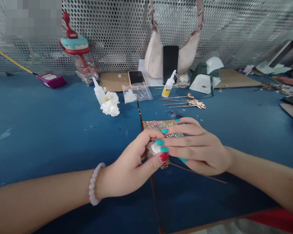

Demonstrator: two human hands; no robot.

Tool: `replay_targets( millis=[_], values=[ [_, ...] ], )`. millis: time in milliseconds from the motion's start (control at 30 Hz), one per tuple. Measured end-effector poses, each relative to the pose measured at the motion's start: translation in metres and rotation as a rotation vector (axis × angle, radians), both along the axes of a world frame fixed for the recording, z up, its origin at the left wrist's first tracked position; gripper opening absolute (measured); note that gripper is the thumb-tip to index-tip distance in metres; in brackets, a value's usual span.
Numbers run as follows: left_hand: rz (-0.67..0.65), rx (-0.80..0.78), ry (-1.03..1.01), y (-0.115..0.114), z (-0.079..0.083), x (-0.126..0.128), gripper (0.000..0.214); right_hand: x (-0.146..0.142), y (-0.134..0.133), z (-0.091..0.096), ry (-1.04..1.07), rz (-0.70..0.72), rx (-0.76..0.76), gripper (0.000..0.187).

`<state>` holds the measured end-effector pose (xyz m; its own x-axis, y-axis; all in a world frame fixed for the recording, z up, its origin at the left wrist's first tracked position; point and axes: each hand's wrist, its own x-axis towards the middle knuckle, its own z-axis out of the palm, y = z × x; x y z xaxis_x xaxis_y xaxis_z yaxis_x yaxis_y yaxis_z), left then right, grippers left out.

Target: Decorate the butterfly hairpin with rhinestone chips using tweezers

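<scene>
Left hand: index finger curled, thumb extended. Right hand: back uppermost, fingers extended leftward, fingertips near left thumb. Both forearms angled inward.

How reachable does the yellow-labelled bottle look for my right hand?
Probably yes: between the right hand and yellow-labelled bottle lie low gold sticks, which it could likely pass over.

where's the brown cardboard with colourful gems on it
In the head view, the gem-covered cardboard lies near the picture's centre on the blue tabletop, beyond the left hand and partly hidden by the right hand.
</scene>
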<state>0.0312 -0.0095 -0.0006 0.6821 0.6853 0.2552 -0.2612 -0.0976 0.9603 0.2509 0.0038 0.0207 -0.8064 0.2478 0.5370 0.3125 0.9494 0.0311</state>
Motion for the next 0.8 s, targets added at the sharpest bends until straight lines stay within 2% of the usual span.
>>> replay_targets(
  millis=[300,500,700,733,800],
  values=[
    [0.047,0.025,0.046,0.0003,-0.0009,-0.0004,0.016,0.0004,0.0016,0.0018,-0.001,0.001,-0.009,0.030],
    [0.033,0.056,0.060,0.0003,-0.0001,0.0002,0.017,0.0020,0.0032,0.0002,-0.004,0.008,-0.017,0.028],
    [0.067,0.153,0.147,-0.0002,0.0001,0.0000,0.029,0.0015,0.0018,0.0051,0.093,0.033,-0.057,0.027],
    [0.068,0.180,0.163,-0.0003,0.0006,-0.0001,0.031,0.0022,0.0030,0.0058,0.144,-0.003,-0.064,0.026],
    [0.059,0.249,0.181,-0.0002,0.0024,-0.0003,0.028,0.0059,0.0088,0.0066,0.251,-0.176,-0.084,0.020]
  ],
)
